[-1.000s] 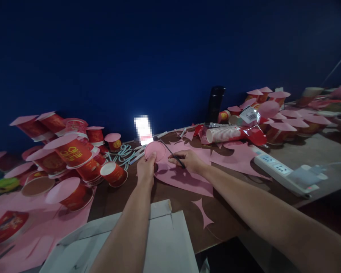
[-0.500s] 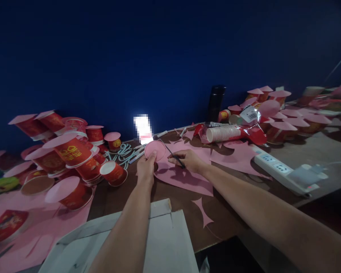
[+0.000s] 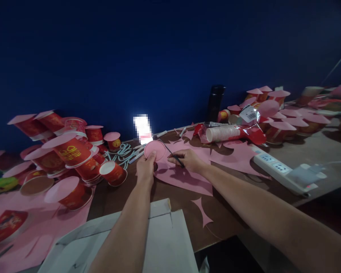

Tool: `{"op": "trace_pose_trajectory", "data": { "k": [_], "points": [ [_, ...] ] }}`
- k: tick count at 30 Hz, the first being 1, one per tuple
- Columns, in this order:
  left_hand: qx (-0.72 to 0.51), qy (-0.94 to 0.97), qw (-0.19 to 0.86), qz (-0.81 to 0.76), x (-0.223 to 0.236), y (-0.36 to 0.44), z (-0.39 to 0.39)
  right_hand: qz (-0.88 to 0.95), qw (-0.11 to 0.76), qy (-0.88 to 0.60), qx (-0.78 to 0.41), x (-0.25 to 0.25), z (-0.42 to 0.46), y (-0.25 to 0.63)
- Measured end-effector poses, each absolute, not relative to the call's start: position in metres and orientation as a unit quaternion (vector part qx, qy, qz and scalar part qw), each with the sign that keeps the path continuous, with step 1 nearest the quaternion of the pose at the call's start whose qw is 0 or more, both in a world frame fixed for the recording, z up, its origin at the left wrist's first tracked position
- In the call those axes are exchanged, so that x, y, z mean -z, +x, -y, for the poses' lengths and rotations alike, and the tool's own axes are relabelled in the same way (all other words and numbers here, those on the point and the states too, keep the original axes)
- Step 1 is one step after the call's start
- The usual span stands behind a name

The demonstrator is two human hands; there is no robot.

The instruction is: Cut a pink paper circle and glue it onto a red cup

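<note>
My left hand [image 3: 145, 167] pinches a round pink paper disc [image 3: 155, 150], thumb on its near face. A fine circular line runs just inside the disc's edge; what lies behind it is hidden. My right hand [image 3: 187, 160] is closed around a slim dark stick-like tool [image 3: 176, 157], whose thin end reaches up toward the disc's right edge. I cannot make out whether it is a pen or a blade. Under both hands lies a pink paper sheet [image 3: 184, 180] with curved cut edges. A red paper cup [image 3: 113, 172] lies tipped left of my left hand.
Red cups with pink discs [image 3: 71, 148] are piled at left, more [image 3: 284, 127] at right. A cup stack [image 3: 224, 133], black bottle [image 3: 216, 102] and power strip [image 3: 278, 167] are right of my hands. A glowing pixelated screen [image 3: 143, 128] stands behind, white cardboard [image 3: 170, 242] in front.
Both hands, the disc and the tool keep almost the same place. A blurred brownish shape now shows at the far right edge.
</note>
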State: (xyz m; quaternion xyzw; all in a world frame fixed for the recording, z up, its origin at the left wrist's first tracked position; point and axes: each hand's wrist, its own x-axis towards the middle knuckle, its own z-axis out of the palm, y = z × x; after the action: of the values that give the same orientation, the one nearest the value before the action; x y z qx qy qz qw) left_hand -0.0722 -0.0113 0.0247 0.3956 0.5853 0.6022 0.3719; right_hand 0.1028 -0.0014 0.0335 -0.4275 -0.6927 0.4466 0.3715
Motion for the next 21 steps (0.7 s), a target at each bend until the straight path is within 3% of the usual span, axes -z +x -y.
{"op": "trace_pose_trajectory", "data": {
  "k": [21],
  "points": [
    [-0.614,0.395,0.363,-0.579,-0.0205,-0.073,0.0077,0.659,0.382,-0.411,-0.501,-0.0311,0.0041,0.1006]
  ]
}}
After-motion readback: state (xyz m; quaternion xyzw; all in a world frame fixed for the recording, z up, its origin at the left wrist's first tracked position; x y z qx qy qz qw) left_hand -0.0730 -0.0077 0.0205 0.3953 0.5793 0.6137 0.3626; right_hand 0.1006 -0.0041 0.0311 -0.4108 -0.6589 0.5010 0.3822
